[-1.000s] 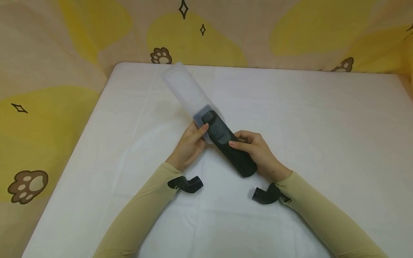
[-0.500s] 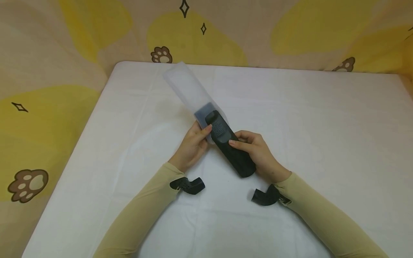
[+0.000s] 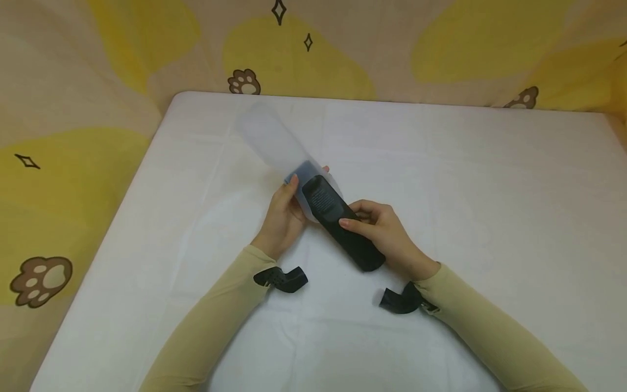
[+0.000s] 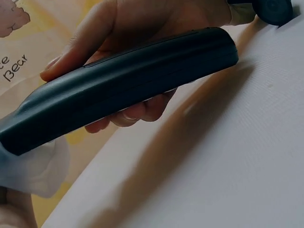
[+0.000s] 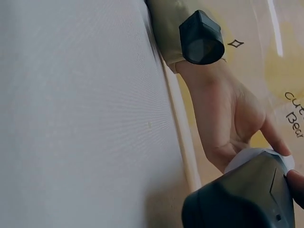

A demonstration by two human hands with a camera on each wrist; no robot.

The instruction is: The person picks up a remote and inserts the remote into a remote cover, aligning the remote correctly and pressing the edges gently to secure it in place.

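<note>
Sleeve (image 3: 274, 139) first, out beyond the left hand (image 3: 282, 216): translucent, frosted-white, soft-looking cover, long and flat, closed end pointing away from the person, open mouth at the left fingertips. Left hand grasps that mouth, fingers curled round its edge, thumb on the near side. From the right wrist view the mouth wraps the remote's nose with the left palm right behind it.

Remote (image 3: 340, 222) sits between both hands, held above the white tabletop (image 3: 490, 218), not resting on it. Black, matte, slim bar with a slightly humped back and a printed label panel near the top; button side not visible. Its top end is just inside the sleeve mouth, the rest bare.

Right hand (image 3: 387, 234) grips the remote's lower half, thumb on top, fingers wrapped underneath; the left wrist view shows the curl clearly.

My read on doing this step well:
- keep remote axis in line with the sleeve, no twist
- left hand holds the mouth stretched open, not pinched flat
- right hand pushes from the tail end, short strokes
- soft cover will likely bunch at the corners; slide the left grip along as it feeds
</note>
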